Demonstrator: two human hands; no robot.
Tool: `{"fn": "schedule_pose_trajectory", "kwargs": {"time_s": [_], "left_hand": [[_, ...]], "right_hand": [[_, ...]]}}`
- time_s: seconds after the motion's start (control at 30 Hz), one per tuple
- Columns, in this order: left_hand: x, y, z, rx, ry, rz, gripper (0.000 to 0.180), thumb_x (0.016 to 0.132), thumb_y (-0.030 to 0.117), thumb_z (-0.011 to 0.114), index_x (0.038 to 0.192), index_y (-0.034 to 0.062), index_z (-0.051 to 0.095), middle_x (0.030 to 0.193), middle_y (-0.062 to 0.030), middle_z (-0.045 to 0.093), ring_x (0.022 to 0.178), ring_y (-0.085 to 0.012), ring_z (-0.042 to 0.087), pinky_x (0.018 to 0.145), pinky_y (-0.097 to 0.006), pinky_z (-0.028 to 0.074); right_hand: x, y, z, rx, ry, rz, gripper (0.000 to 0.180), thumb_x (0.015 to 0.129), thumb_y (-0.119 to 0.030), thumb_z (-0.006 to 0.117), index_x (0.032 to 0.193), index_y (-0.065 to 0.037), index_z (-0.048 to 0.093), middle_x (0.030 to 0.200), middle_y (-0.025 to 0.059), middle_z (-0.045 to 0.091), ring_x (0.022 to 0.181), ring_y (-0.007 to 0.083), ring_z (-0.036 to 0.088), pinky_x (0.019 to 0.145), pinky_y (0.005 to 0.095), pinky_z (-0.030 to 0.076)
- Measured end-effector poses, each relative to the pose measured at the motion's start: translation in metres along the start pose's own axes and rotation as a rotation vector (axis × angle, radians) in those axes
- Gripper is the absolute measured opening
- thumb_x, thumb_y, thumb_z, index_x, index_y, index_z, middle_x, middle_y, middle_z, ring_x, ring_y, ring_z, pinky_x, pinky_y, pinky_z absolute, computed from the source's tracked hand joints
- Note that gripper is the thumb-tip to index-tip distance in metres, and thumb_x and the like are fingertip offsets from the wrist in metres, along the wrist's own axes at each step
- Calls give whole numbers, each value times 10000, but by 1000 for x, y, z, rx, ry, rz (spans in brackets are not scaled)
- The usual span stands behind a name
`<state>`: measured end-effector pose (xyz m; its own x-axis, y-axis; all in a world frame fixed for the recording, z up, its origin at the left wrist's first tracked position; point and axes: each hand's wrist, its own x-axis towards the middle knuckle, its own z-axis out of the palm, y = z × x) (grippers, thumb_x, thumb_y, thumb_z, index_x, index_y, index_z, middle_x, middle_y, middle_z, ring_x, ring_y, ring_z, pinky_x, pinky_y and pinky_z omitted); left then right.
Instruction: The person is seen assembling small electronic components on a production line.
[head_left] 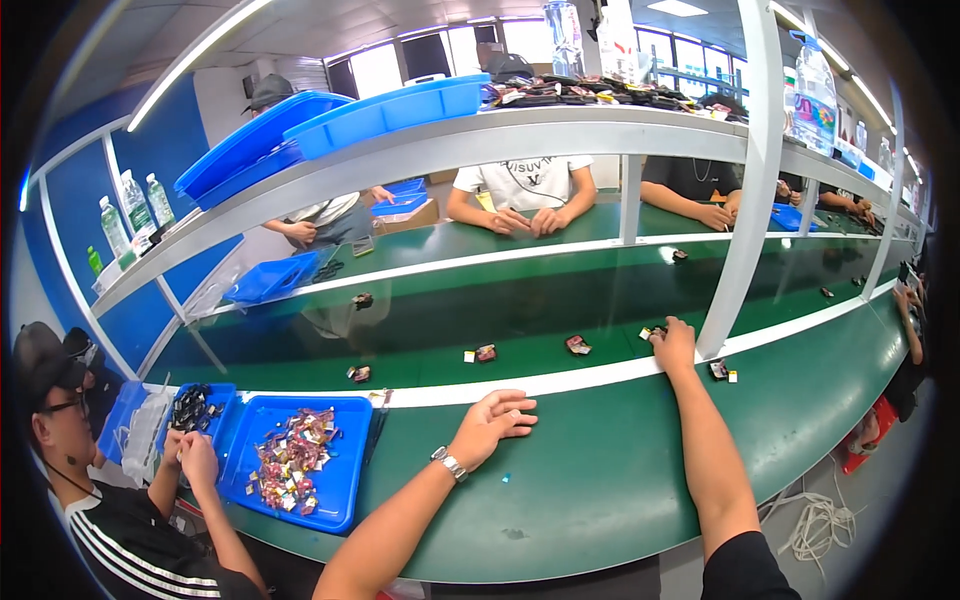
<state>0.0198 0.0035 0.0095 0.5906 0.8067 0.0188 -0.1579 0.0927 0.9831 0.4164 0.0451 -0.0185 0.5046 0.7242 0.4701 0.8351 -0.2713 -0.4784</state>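
Observation:
My left hand [494,428] hovers over the green tabletop, palm down, with its fingers loosely spread and nothing in them. A metal-banded watch is on that wrist. My right hand [674,345] reaches across the white rail onto the dark green belt. Its bent fingers close on a small dark part [647,334] with a white and yellow tag; the fingers hide some of it. Similar small tagged parts lie along the belt to the left: a reddish one [578,345], a dark one [486,353] and another [359,374]. One tagged part [719,370] sits by the post, right of my right hand.
A blue tray [352,470] of reddish tagged parts stands at the left, beside a smaller blue tray of black pieces. A co-worker [120,520] handles something there. A white post [745,220] and overhead shelf [420,137] frame the belt. Other people sit across it.

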Motion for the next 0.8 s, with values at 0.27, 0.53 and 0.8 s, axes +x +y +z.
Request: {"fn": "schedule_pose_trajectory", "kwargs": {"time_s": [0.27, 0.53, 0.8], "left_hand": [[0, 1, -3, -55, 16, -17, 333, 1001, 129, 467, 1302, -11, 464, 1264, -196, 569, 1058, -246, 630, 886, -352, 545], [-3, 8, -15, -137, -231, -122, 428, 1021, 319, 458, 1262, -26, 534, 1098, -120, 646, 863, -171, 650, 793, -311, 551], [-3, 5, -11, -173, -210, -109, 411, 979, 212, 560, 1314, -17, 494, 1142, -115, 629, 931, -181, 653, 815, -314, 567]], "right_hand": [[-53, -66, -24, 695, -200, -261, 537, 741, -61, 752, 1241, -41, 557, 1065, 139, 633, 1079, 274, 566, 914, 378, 467], [-129, -164, -73, 747, -736, -752, 738, 756, -91, 753, 1418, -116, 431, 1245, 70, 607, 1223, 277, 462, 1053, 389, 387], [-129, -160, -74, 639, -608, -858, 617, 777, -60, 709, 1350, -90, 485, 1265, 113, 563, 1193, 311, 494, 1032, 404, 412]]}}
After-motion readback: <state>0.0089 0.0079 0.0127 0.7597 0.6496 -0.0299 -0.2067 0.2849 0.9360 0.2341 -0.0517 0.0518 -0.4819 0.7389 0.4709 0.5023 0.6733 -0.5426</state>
